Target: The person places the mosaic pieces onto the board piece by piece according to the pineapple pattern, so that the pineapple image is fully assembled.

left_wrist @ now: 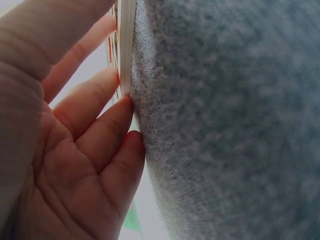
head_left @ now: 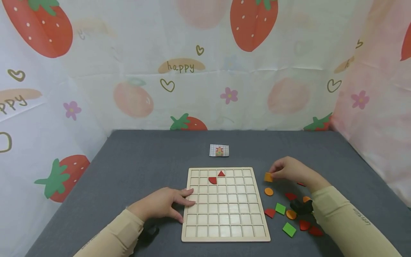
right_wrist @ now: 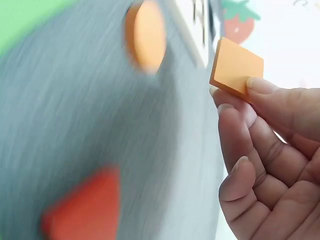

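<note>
Grey table point(head_left: 151, 157); right grip point(head_left: 293, 172) pinches orange square point(head_left: 268, 177).

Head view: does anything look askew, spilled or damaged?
Nothing stands out: the board looks intact, the red triangle and red quarter-circle sit within its cells, and loose pieces lie beside it, none visibly broken.

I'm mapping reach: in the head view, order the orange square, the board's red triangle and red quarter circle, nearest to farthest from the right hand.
1. Orange square, in the right hand
2. Red triangle, on the board, far row
3. Red quarter circle, left of the triangle
</note>
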`<move>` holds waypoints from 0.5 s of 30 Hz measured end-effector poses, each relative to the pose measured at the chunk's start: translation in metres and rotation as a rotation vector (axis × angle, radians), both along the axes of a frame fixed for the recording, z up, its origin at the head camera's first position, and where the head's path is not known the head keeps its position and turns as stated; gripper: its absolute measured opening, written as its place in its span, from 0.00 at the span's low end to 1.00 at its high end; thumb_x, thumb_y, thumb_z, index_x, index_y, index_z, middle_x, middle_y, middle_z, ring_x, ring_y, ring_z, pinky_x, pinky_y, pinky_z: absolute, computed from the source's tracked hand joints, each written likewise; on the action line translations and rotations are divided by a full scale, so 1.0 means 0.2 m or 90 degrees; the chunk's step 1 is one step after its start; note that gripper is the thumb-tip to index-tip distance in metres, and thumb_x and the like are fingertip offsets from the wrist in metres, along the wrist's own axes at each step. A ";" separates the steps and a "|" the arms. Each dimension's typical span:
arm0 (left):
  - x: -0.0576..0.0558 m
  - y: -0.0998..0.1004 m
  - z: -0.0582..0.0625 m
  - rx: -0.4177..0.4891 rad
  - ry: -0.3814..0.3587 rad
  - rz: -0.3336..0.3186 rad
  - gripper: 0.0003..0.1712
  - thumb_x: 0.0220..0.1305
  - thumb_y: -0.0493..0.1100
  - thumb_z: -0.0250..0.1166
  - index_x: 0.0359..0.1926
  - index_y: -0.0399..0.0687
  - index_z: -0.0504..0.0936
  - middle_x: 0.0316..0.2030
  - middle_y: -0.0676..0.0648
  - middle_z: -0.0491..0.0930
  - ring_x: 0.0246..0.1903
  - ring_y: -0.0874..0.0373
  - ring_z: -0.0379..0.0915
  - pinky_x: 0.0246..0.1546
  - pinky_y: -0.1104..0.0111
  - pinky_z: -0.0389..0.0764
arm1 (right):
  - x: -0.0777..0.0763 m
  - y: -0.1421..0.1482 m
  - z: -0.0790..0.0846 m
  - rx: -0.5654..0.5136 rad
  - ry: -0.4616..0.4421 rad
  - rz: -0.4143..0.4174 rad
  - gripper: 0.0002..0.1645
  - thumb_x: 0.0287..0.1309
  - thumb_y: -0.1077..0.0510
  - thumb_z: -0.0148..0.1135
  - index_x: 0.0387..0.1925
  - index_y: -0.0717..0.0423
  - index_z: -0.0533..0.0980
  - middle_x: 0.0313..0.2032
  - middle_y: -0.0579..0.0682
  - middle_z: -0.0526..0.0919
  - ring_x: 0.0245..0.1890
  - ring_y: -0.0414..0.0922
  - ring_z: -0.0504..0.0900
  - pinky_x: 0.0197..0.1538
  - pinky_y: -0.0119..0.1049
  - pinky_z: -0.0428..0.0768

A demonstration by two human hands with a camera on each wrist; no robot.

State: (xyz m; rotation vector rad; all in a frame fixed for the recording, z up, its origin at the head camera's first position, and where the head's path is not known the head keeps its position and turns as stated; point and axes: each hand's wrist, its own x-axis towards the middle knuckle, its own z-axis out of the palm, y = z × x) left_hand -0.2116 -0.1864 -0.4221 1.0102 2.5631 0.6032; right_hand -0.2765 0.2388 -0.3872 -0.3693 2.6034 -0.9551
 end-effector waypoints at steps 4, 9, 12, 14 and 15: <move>0.00 -0.01 -0.01 0.005 -0.004 0.002 0.37 0.39 0.61 0.69 0.55 0.64 0.76 0.64 0.55 0.62 0.63 0.59 0.58 0.57 0.63 0.66 | -0.02 -0.10 0.01 -0.029 -0.004 0.009 0.05 0.55 0.57 0.62 0.31 0.55 0.81 0.29 0.48 0.82 0.31 0.46 0.79 0.36 0.41 0.77; 0.00 -0.01 -0.01 0.013 -0.014 0.009 0.36 0.39 0.62 0.69 0.55 0.64 0.76 0.64 0.56 0.62 0.63 0.60 0.58 0.57 0.63 0.66 | -0.04 -0.25 0.00 -0.055 -0.004 0.013 0.04 0.55 0.58 0.63 0.30 0.55 0.80 0.28 0.49 0.82 0.28 0.48 0.76 0.31 0.40 0.74; 0.00 0.00 -0.01 0.014 -0.019 0.013 0.36 0.39 0.62 0.69 0.55 0.64 0.76 0.64 0.56 0.62 0.63 0.60 0.57 0.57 0.62 0.66 | -0.05 -0.33 -0.01 -0.072 -0.008 0.014 0.04 0.54 0.59 0.63 0.30 0.55 0.79 0.27 0.50 0.81 0.27 0.50 0.75 0.30 0.41 0.73; 0.00 0.00 0.00 0.013 -0.021 0.016 0.36 0.39 0.61 0.69 0.55 0.64 0.76 0.64 0.56 0.62 0.63 0.60 0.58 0.57 0.62 0.66 | -0.06 -0.38 -0.01 -0.084 -0.012 0.013 0.03 0.54 0.59 0.63 0.29 0.56 0.79 0.26 0.50 0.81 0.27 0.50 0.76 0.30 0.41 0.74; 0.00 0.00 0.00 0.013 -0.022 0.017 0.36 0.39 0.61 0.69 0.55 0.64 0.76 0.64 0.56 0.62 0.63 0.60 0.58 0.57 0.62 0.66 | -0.06 -0.40 -0.01 -0.090 -0.014 0.014 0.03 0.54 0.59 0.63 0.29 0.56 0.79 0.25 0.50 0.81 0.27 0.50 0.76 0.31 0.42 0.74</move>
